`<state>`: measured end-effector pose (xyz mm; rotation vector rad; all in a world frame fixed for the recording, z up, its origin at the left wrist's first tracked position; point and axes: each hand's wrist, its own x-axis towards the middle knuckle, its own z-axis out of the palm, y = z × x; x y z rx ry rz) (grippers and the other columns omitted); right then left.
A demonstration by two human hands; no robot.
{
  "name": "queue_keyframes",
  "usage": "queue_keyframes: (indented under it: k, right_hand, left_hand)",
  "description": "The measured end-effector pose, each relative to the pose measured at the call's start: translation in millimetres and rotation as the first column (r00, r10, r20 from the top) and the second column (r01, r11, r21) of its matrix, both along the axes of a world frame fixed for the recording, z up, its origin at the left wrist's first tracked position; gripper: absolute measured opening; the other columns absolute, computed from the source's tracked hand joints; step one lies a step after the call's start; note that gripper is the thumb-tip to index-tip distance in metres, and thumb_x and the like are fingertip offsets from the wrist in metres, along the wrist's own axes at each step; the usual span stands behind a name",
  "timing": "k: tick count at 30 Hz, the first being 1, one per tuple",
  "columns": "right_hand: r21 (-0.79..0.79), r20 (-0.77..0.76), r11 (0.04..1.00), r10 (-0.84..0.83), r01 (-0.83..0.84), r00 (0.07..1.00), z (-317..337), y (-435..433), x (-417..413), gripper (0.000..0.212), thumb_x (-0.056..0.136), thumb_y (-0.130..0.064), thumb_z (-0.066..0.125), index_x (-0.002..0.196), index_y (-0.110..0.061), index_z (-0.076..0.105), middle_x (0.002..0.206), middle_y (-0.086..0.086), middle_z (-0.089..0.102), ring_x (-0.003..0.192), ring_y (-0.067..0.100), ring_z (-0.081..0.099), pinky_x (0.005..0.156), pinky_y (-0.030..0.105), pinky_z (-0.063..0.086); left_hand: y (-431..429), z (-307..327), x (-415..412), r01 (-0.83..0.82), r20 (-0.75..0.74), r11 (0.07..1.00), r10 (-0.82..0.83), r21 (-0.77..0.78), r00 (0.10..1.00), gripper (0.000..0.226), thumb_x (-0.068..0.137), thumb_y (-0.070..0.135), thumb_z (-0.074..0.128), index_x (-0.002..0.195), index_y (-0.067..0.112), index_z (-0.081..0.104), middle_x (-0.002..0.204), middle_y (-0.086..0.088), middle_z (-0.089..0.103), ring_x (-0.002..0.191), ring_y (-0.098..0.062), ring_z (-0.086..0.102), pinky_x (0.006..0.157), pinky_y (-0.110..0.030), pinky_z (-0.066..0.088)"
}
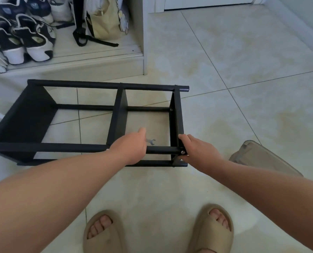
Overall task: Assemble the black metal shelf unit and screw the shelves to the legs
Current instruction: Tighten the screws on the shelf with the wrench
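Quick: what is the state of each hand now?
Left hand: over the near leg, fingers hidden; cannot tell whether it holds the wrench beside it.
Right hand: closed on the end shelf corner, by a screw.

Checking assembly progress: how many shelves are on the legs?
3: a shelf at the left end, one in the middle, one at the right end. None seems hidden.

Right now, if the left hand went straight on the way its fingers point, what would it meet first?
Probably the wrench just past the left hand, inside the shelf unit. Depth is unclear, so the hand may already touch it.
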<state>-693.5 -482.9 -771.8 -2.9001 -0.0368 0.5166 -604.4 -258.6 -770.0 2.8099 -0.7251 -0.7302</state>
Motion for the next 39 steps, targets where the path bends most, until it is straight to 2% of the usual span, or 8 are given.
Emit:
queue_keyframes:
  k: [7,13,19,24,31,35,37,39]
  right_hand:
    - [0.005,-0.069,0.994,0.109,-0.108,0.992,-30.5,10.3,-18.0,0.049,0.101,-0.034,0.050,0.144,-0.016,0.035,0.123,0.000,0.057,0.101,0.025,0.060,0.071,0.037,0.048]
    - [0.044,-0.147,0.988,0.151,-0.147,0.978,-17.0,2.2,-7.8,0.070,0.099,-0.052,0.055,0.155,-0.026,0.022,0.142,-0.002,0.048,0.123,0.023,0.052,0.082,0.035,0.044]
    - [-0.039,-0.101,0.973,0.223,-0.228,0.970,30.4,1.1,-2.3,0.086,0.096,-0.059,0.056,0.161,-0.025,0.010,0.163,0.000,0.023,0.147,0.028,0.026,0.114,0.043,0.034]
    - [-0.108,0.005,0.967,0.234,-0.233,0.972,52.3,-1.9,-10.5,0.091,0.094,-0.064,0.053,0.162,-0.025,0.007,0.167,-0.003,0.014,0.154,0.024,0.010,0.121,0.041,0.018]
    - [-0.099,-0.035,0.976,0.193,-0.196,0.981,23.0,-4.4,3.9,0.104,0.088,-0.075,0.050,0.162,-0.024,-0.001,0.170,-0.003,-0.003,0.156,0.023,-0.001,0.124,0.043,0.010]
    - [-0.115,-0.090,0.944,0.301,-0.310,0.949,0.4,-6.9,9.3,0.118,0.069,-0.093,0.015,0.162,-0.025,-0.007,0.169,-0.004,-0.017,0.156,0.021,-0.012,0.126,0.043,0.000]
    - [-0.115,-0.085,0.932,0.337,-0.345,0.938,-9.6,-11.2,12.8,0.117,0.068,-0.093,0.008,0.162,-0.026,-0.009,0.168,-0.003,-0.022,0.155,0.020,-0.018,0.126,0.043,-0.005]
    - [-0.102,-0.069,0.920,0.373,-0.378,0.925,-17.7,-15.0,17.9,0.114,0.072,-0.093,0.009,0.162,-0.026,-0.010,0.167,-0.002,-0.025,0.154,0.017,-0.022,0.126,0.044,-0.007]
  left_hand:
    - [9.2,-18.7,-10.9,0.034,-0.194,0.986,-0.002,0.162,0.981,0.026,0.095,0.010,0.037,0.075,0.022,0.026,0.076,-0.003,0.049,0.062,-0.018,0.044,0.050,-0.033,0.029]
    - [3.1,4.1,-5.8,0.103,-0.246,0.964,-0.041,0.244,0.968,0.010,0.095,0.007,0.039,0.089,0.014,0.040,0.080,-0.004,0.049,0.067,-0.019,0.043,0.056,-0.033,0.034]
    - [-7.3,67.7,-10.9,0.034,-0.196,0.993,-0.011,0.110,0.981,0.016,0.100,0.019,0.052,0.092,0.014,0.064,0.090,-0.005,0.066,0.082,-0.022,0.060,0.058,-0.027,0.041]
    - [-7.7,87.1,-23.7,-0.060,-0.164,0.998,0.065,0.032,0.984,0.019,0.097,0.026,0.060,0.085,0.014,0.067,0.084,-0.001,0.065,0.079,-0.021,0.060,0.064,-0.030,0.045]
    - [-5.4,58.3,8.9,-0.115,-0.254,0.992,0.097,-0.057,0.962,0.026,0.094,0.026,0.064,0.069,0.023,0.065,0.077,0.003,0.066,0.073,-0.013,0.058,0.056,-0.024,0.037]
    - [-12.3,19.1,13.7,-0.167,-0.346,0.980,0.122,-0.104,0.930,0.023,0.095,0.028,0.063,0.075,0.020,0.070,0.078,0.004,0.068,0.076,-0.014,0.061,0.060,-0.026,0.042]
    - [-18.1,-0.8,14.7,-0.193,-0.404,0.972,0.125,-0.132,0.906,0.020,0.094,0.029,0.063,0.079,0.018,0.071,0.083,0.001,0.072,0.083,-0.016,0.065,0.071,-0.030,0.050]
    - [-23.1,-17.7,18.0,-0.206,-0.456,0.969,0.124,-0.136,0.881,0.018,0.093,0.028,0.063,0.079,0.019,0.070,0.083,0.001,0.073,0.085,-0.016,0.067,0.072,-0.029,0.050]
